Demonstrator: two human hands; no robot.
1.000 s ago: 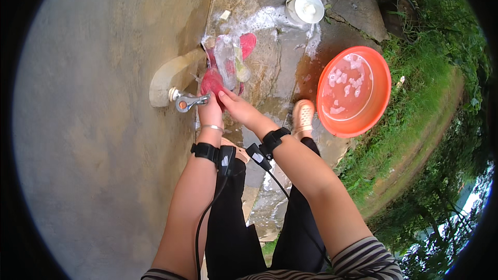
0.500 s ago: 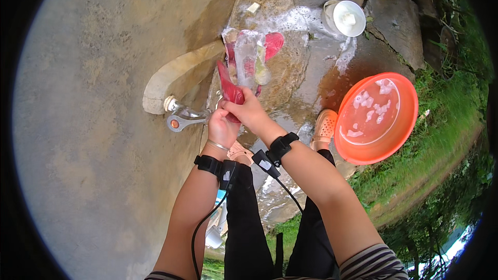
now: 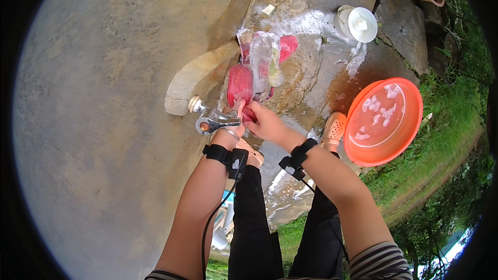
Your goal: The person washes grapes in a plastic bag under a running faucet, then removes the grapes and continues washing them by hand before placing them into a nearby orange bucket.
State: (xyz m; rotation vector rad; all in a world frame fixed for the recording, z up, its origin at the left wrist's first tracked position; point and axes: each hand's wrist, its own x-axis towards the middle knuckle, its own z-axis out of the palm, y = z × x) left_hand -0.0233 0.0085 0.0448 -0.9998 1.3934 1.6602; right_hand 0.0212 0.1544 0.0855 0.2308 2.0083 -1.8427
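A wet red shoe (image 3: 240, 84), its broad flat face turned up, is held at its near end by both hands. My left hand (image 3: 234, 119) is closed at that end, partly hidden behind the metal tap (image 3: 212, 120). My right hand (image 3: 268, 124) pinches the shoe's near right edge with curled fingers. Just beyond lies a soapy pile of footwear: a pale, translucent shoe (image 3: 260, 57) and another red one (image 3: 288, 46). Whether water runs from the tap cannot be made out.
An orange basin (image 3: 358, 148) with sudsy water stands at the right, beside my foot in an orange clog (image 3: 333, 127). Farther back are a white bucket (image 3: 342, 21) and a small pale block (image 3: 268, 9). A concrete wall (image 3: 104, 124) rises on the left.
The red shoe has turned from edge-on to show its broad face. My left hand has gone farther under the tap; my right hand has shifted slightly right and nearer. The whole view has shifted somewhat.
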